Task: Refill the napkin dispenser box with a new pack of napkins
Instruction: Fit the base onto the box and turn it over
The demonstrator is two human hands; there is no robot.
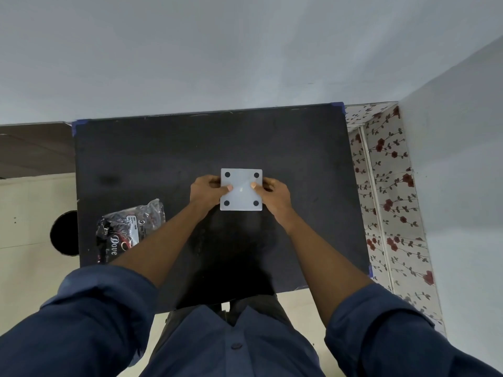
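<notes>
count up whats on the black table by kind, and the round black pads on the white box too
white napkin dispenser box, turned so its underside faces up and held by the left hand and the right hand: 1
plastic napkin pack, lying at the table's left edge: 1
round black pads on the box: 4
total: 2 things on the table, 4 pads

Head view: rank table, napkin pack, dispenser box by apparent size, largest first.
1. Black table, by far the largest.
2. Napkin pack, though an arm hides part of it.
3. White dispenser box, underside up, held in the left hand and right hand.
Pack and box look close; ranking unsure.
</notes>
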